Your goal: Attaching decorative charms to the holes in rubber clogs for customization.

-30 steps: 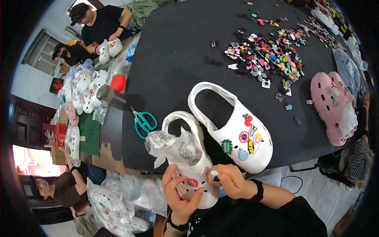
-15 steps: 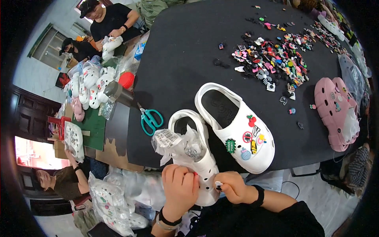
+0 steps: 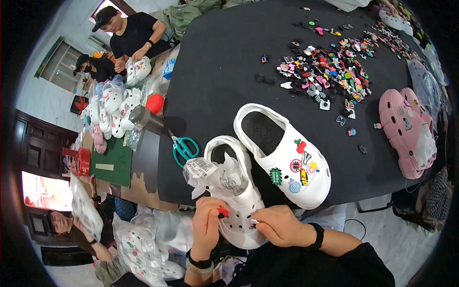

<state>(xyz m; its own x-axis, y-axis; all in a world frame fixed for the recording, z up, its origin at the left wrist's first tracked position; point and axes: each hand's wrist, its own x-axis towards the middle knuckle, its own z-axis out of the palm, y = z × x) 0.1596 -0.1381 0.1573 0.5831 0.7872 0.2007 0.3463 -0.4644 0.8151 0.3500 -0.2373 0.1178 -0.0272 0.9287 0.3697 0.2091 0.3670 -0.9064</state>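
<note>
A white clog (image 3: 245, 203) stands at the table's near edge, its toe toward me, with clear plastic wrap and crumpled paper (image 3: 217, 174) stuffed in its opening. My left hand (image 3: 205, 227) is closed beside the clog's left side, pinching a small red and black shoe charm (image 3: 222, 213). On the other side my right hand (image 3: 282, 226) is closed around a small white and dark charm (image 3: 253, 222), which is against the clog's holed upper. Whether it sits in a hole I cannot tell. The second white clog (image 3: 291, 143) lies to the right, bearing several charms, including cherries and a blue swirl.
Teal-handled scissors (image 3: 184, 148) lie left of the clogs. A heap of mixed charms (image 3: 330, 71) spreads across the far table (image 3: 215, 62). Pink clogs (image 3: 404, 129) rest at the right edge. Bagged white clogs (image 3: 143, 246) are at lower left; several co-workers handle clogs at left.
My left hand has drawn slightly left, bringing the red charm into view. My right hand has shifted left with its charm over the clog's upper. A co-worker at lower left has moved a wrapped item.
</note>
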